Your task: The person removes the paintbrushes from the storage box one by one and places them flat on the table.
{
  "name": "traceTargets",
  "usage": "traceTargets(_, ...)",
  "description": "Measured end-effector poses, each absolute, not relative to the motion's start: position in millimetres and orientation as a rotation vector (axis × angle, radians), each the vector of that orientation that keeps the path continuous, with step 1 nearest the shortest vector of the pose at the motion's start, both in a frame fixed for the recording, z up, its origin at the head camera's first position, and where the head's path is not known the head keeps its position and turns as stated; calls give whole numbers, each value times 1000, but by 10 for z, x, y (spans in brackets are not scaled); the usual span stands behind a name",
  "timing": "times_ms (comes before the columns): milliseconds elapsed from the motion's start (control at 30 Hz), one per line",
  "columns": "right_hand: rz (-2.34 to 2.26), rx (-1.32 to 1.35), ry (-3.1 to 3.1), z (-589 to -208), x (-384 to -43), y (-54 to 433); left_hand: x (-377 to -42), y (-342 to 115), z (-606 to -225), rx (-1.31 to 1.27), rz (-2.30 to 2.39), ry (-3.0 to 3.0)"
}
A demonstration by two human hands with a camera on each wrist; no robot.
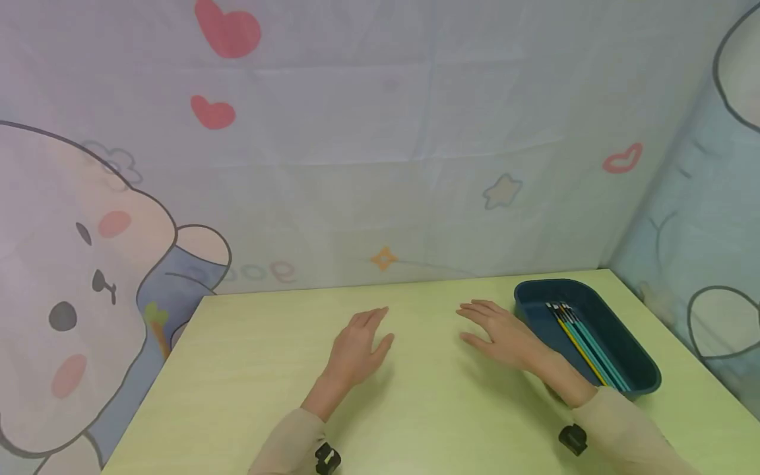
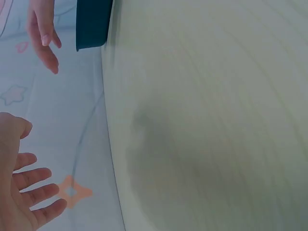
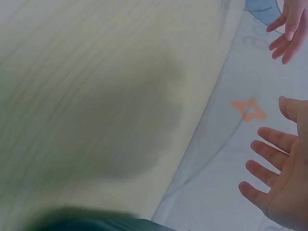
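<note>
My left hand hovers over the middle of the table, its fingers loosely extended and holding nothing. Facing it across a gap, my right hand is also raised with relaxed fingers and holds nothing. Just right of the right hand stands a dark blue plastic tray, partly covered by the forearm in the head view. Inside lie several thin paintbrushes, most with teal handles and one yellow, their tips pointing to the back. In the left wrist view, a corner of the tray shows at the top.
The pale wooden tabletop ends at the back against a printed cloth with hearts and a bear. A second cloth side hangs along the right edge. Each wrist wears a small black camera, such as the right wrist camera.
</note>
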State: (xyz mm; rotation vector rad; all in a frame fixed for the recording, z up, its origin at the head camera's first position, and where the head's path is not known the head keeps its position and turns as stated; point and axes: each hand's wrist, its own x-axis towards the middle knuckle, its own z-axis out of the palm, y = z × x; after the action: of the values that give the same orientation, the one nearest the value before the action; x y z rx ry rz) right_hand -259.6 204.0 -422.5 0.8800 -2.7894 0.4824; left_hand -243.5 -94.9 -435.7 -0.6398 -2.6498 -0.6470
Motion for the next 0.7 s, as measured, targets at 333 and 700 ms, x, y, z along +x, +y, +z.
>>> traceTargets(333, 486, 846, -2793, -4143, -2565, 2213, -2439, -672, -4330, -485, -901, -2691)
traceTargets(700, 692, 823, -2740, -4114, -2596, 2480, -2459, -325, -4340, -412, -1197, -2569)
